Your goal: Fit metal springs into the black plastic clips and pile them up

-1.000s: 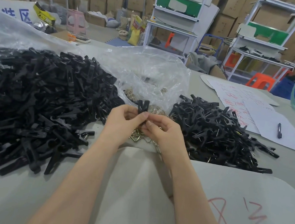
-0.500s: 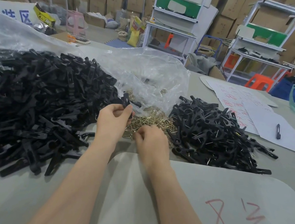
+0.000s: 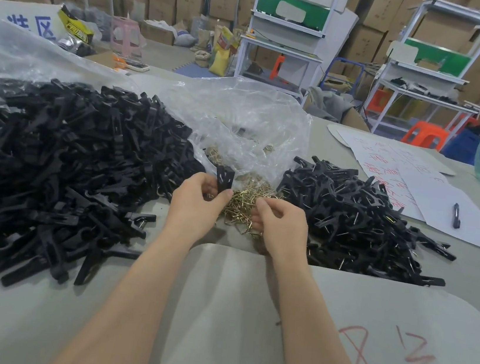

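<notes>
A grey work table (image 3: 12, 319) fills the frame, and a sprawling heap of unfitted black clips (image 3: 64, 172) takes its whole left side. A clear plastic bag (image 3: 250, 121) slumps open at the far centre. To the right lies the smaller pile of finished clips (image 3: 357, 217), wire glinting among them, with papers (image 3: 402, 180) and a pen (image 3: 456, 215) beyond.

Between the two piles, spilling from the mouth of the bag, sits a loose tangle of brass springs (image 3: 245, 204). Both hands are just on its near side. The left hand (image 3: 195, 203) pinches a single clip (image 3: 224, 178) between thumb and fingers, its long axis upright and its forked end pointing away. The right hand (image 3: 282, 224) has its fingers curled down into the springs, though the picture does not show whether it has caught one.

The springs lie directly under the right hand and just to the right of the held clip, so a spring likely needs only a short trip leftward. Black clips crowd both flanks. The open room lies near the worker, on the bare grey sheet (image 3: 244, 321).
</notes>
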### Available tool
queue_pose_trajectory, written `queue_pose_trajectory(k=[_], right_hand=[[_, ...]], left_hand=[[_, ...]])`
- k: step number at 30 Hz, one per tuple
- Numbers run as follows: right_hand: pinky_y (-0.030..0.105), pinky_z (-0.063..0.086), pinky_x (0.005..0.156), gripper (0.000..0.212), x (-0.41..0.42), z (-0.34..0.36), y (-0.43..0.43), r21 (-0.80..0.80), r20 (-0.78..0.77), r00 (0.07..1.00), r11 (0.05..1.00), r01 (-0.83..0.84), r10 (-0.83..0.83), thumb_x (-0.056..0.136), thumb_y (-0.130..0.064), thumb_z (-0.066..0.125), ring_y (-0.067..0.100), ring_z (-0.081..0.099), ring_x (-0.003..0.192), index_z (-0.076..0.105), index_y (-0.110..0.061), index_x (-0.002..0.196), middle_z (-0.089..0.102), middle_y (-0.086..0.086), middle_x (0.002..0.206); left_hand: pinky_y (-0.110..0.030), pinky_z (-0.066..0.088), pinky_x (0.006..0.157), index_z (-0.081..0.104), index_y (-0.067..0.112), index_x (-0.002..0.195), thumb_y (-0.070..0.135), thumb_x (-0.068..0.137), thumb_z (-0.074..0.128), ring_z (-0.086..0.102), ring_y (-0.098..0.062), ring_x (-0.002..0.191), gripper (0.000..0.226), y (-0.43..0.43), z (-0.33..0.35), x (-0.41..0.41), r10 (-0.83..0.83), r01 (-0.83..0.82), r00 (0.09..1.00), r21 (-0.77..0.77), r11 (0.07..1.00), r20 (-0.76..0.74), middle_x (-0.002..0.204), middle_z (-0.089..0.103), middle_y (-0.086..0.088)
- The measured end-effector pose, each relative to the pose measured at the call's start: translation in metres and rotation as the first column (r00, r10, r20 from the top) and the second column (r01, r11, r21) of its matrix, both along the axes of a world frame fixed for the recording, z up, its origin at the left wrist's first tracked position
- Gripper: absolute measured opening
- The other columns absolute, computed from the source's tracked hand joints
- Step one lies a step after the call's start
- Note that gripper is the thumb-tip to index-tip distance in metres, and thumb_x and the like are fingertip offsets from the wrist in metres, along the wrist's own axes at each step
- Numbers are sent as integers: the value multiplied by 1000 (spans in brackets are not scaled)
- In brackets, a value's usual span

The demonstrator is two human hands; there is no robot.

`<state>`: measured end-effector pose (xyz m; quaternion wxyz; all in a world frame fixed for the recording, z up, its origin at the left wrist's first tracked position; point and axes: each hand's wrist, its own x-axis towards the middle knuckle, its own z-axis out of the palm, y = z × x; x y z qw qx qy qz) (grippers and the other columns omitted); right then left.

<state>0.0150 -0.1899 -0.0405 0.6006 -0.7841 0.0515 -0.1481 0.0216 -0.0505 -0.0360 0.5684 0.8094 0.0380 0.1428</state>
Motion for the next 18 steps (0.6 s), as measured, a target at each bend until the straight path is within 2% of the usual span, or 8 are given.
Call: queue_pose_trajectory(k=[2, 4, 6, 8, 12, 13, 15, 18], right_hand=[[3, 41, 69, 12, -1, 0, 0, -237, 105, 992, 967, 97, -74, 91, -18, 63, 0, 59, 67, 74, -15, 87, 62, -14, 69], [1, 38, 69, 10, -2, 2, 1, -267, 168, 982, 955, 130, -86, 91, -17, 63, 0, 58, 68, 72, -16, 87, 60, -17, 69], [14, 49, 78, 12, -1, 4, 1, -120, 132, 988, 988, 97, -81, 90, -15, 62, 11, 65, 76, 68, -21, 81, 67, -8, 73], [25, 55, 76, 16, -1, 9, -1, 97, 77, 995, 994, 51, -59, 91, -12, 62, 17, 69, 78, 67, -22, 79, 70, -1, 75], [16, 53, 61, 11, -5, 21, -4, 407, 63, 997, 911, -69, 47, 90, -8, 63, 7, 65, 64, 70, -12, 82, 71, -1, 67], [15, 52, 60, 10, -6, 22, -4, 410, 50, 996, 908, -87, 72, 90, -9, 64, 6, 64, 62, 70, -11, 82, 71, -2, 67], [17, 51, 63, 10, -7, 22, -2, 286, 2, 998, 956, -65, 68, 87, -13, 68, 3, 60, 61, 72, -15, 79, 70, -7, 65], [25, 51, 77, 11, -9, 23, 2, 142, -23, 1000, 990, -11, 15, 85, -18, 70, 9, 64, 73, 73, -20, 74, 71, -5, 71]], left_hand=[[-1, 36, 63, 59, 23, 89, 27, 84, 71, 52, 7, 77, 14, 0, -1, 0, -3, 3, 1000, 21, 1000, 1, 80, 58, 17], [-9, 36, 66, 59, 23, 90, 27, 84, 71, 54, 0, 81, 14, 0, -1, 0, -16, 16, 1000, 38, 999, 2, 82, 58, 16], [-18, 38, 75, 60, 21, 92, 26, 85, 70, 56, -7, 87, 14, 0, -1, -2, -39, 38, 999, 86, 996, 3, 84, 59, 13], [-26, 43, 81, 61, 20, 94, 23, 84, 70, 59, -13, 88, 14, -1, -1, -5, -68, 66, 998, 160, 985, 8, 87, 60, 10], [-35, 49, 86, 61, 22, 96, 14, 85, 68, 62, -17, 89, 16, -4, 0, -8, -131, 117, 991, 261, 958, 37, 93, 64, 5], [-37, 49, 87, 62, 21, 98, 12, 85, 67, 61, -18, 91, 17, -5, 1, -8, -141, 120, 989, 289, 950, 52, 96, 65, 4], [-38, 49, 89, 63, 20, 102, 9, 85, 65, 61, -18, 93, 20, -5, 1, -9, -158, 123, 984, 319, 940, 86, 100, 64, 3], [-40, 49, 90, 64, 18, 108, 7, 85, 64, 61, -18, 97, 25, -6, 1, -10, -177, 118, 975, 358, 926, 137, 106, 62, 2]])
